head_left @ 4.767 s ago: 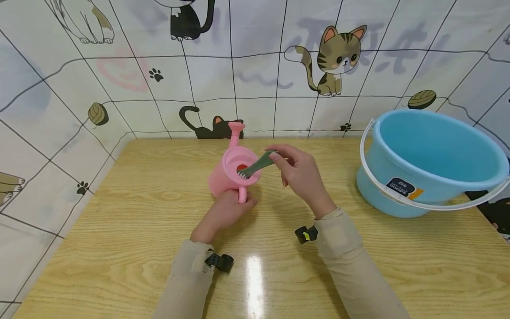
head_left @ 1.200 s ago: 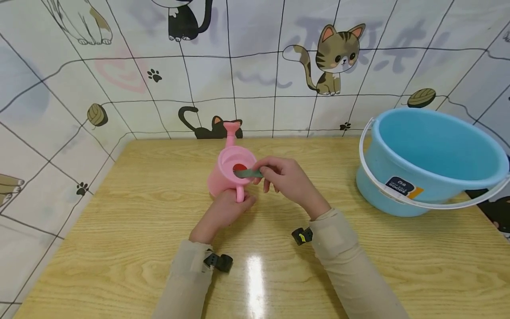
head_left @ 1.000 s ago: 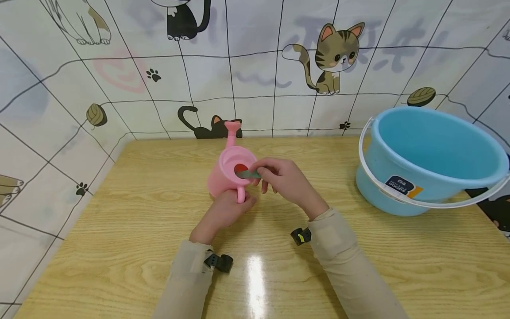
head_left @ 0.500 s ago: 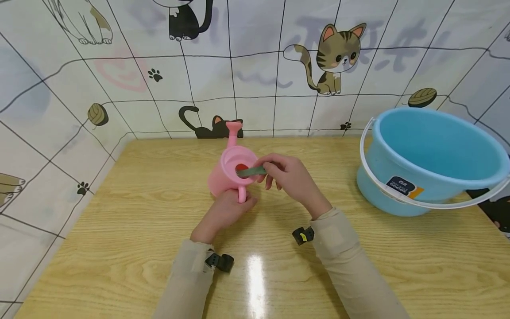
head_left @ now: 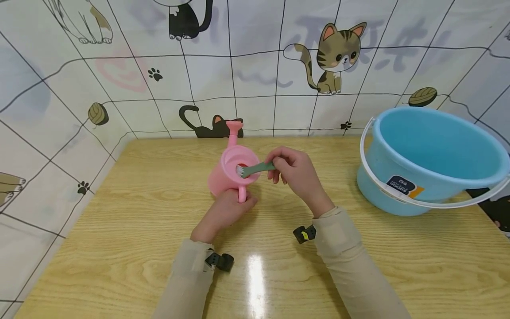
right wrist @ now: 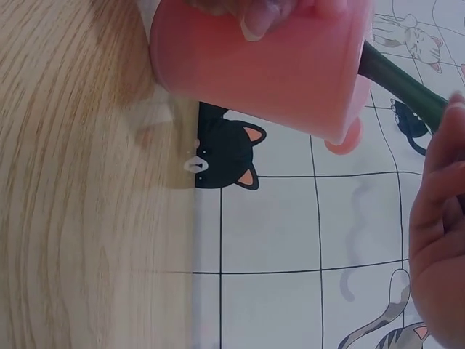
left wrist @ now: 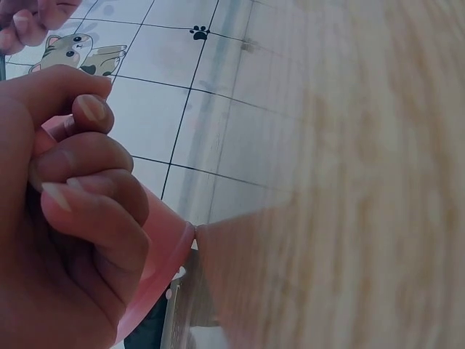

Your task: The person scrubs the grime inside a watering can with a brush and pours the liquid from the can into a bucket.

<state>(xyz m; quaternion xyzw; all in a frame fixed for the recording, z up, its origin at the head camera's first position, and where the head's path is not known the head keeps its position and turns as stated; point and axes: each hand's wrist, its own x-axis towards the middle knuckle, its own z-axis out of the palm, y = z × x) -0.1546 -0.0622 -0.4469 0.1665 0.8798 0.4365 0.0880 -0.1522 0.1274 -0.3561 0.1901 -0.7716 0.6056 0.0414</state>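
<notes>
A pink watering can (head_left: pixel 223 179) stands on the wooden table, its spout pointing to the back and its round opening facing up. Low at the can's handle is my left hand (head_left: pixel 224 212); in the left wrist view its fingers (left wrist: pixel 91 156) curl around the handle. My right hand (head_left: pixel 299 175) pinches the end of a green brush (head_left: pixel 259 168) between thumb and fingers. The brush slants down leftward, with its white bristles (head_left: pixel 240 170) over the can's opening. Something red (head_left: pixel 243 165) shows inside, mostly hidden behind the brush head.
A large light-blue bucket (head_left: pixel 422 190) with a white handle (head_left: pixel 366 146) stands at the right of the table (head_left: pixel 131 230). A cat-printed wall covering (head_left: pixel 255 71) closes off the back and left side.
The brush dipped into the can's opening, then came back up and right with my right hand, baring its bristles. The left hand and the can stay nearly in place.
</notes>
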